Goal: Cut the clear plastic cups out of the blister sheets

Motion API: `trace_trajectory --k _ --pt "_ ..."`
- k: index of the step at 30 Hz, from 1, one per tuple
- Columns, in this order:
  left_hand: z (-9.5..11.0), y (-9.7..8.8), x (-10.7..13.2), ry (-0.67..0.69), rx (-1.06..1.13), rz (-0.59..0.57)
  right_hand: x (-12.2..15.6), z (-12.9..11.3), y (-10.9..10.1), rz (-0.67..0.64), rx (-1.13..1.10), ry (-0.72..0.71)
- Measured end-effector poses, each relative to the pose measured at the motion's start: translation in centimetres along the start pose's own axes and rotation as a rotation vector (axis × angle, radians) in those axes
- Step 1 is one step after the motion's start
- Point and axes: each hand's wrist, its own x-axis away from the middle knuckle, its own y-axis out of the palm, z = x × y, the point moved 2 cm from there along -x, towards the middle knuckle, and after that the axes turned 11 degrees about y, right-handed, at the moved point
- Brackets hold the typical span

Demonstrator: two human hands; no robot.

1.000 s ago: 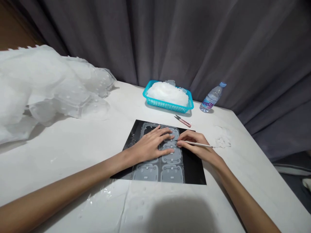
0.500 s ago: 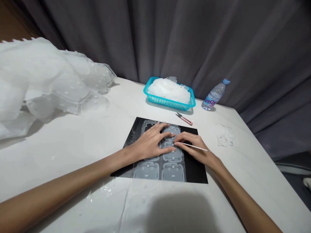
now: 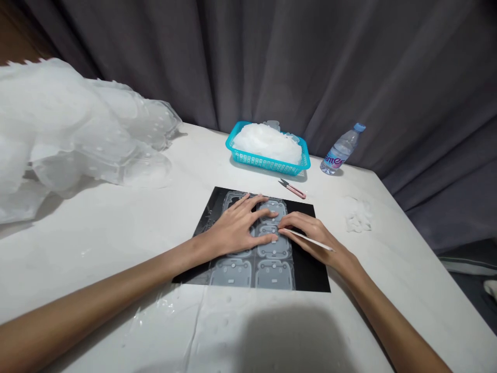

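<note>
Spread flat, my left hand (image 3: 243, 224) presses on a translucent plastic sheet (image 3: 274, 273) with rounded, lid-like panels moulded in it. Beneath the sheet lies a black mat (image 3: 310, 269), set on the white table. In my right hand (image 3: 310, 233) is a thin white stick (image 3: 310, 240), pinched between thumb and fingers. Its working end is hidden at my fingertips, which rest by the right edge of a middle panel. Past the top of the mat lie small thread snips (image 3: 292, 189) with pink handles.
A turquoise basket (image 3: 267, 163) heaped with white translucent pieces stands at the back. To its right is a water bottle (image 3: 341, 150). Clear scraps (image 3: 357, 215) lie on the right. A large pile of translucent sheets (image 3: 85, 129) fills the left, before a grey curtain (image 3: 264, 62).
The view has shifted slightly, so everything sits a little further left. Both hands keep nearly the same pose on the sheet; the stick's rear end has dipped a little.
</note>
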Motion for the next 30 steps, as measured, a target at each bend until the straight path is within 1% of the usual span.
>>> trace_trajectory --k 6,9,12,14,15,18,19,20,22,24,25,27,28,29,30 --pt "0.2 -0.1 -0.2 0.008 0.005 -0.008 -0.1 -0.1 0.7 0.008 0.078 -0.053" --pt "0.1 0.0 -0.1 0.024 0.017 0.01 0.1 0.3 1.2 0.022 0.181 -0.046" --pt "0.1 0.0 -0.1 0.018 0.027 -0.013 -0.3 1.1 1.6 0.069 0.288 -0.098" --pt "0.0 0.1 -0.2 -0.01 0.036 -0.06 -1.1 1.7 1.3 0.15 0.304 -0.111" --pt "-0.1 0.1 -0.3 -0.022 0.036 -0.085 -1.6 2.1 0.9 0.226 0.292 -0.085" --pt "-0.4 0.3 -0.4 -0.025 0.027 -0.13 -3.0 3.4 -0.6 0.522 0.206 0.1" --pt "-0.4 0.3 -0.4 -0.021 0.023 -0.135 -3.3 3.7 -1.0 0.573 0.17 0.157" --pt "-0.5 0.4 -0.4 -0.019 0.022 -0.138 -3.5 3.8 -1.3 0.595 0.133 0.198" --pt "-0.5 0.3 -0.2 -0.022 0.03 -0.13 -3.6 3.7 -1.6 0.565 0.051 0.222" --pt "-0.2 -0.2 0.0 -0.041 0.05 -0.065 -3.2 2.9 -1.8 0.516 -0.02 0.203" --pt "0.0 -0.6 0.1 -0.064 0.061 0.004 -3.0 2.4 -1.9 0.502 -0.048 0.196" --pt "0.5 -1.7 0.2 -0.127 0.078 0.193 -2.3 1.1 -1.9 0.482 -0.093 0.195" --pt "0.8 -2.2 0.2 -0.156 0.103 0.267 -2.0 0.4 -1.8 0.474 -0.112 0.201" --pt "1.0 -2.6 0.2 -0.184 0.162 0.303 -1.7 -0.2 -1.6 0.463 -0.129 0.207" --pt "1.1 -2.8 0.0 -0.218 0.257 0.295 -1.4 -0.9 -1.3 0.44 -0.149 0.206"
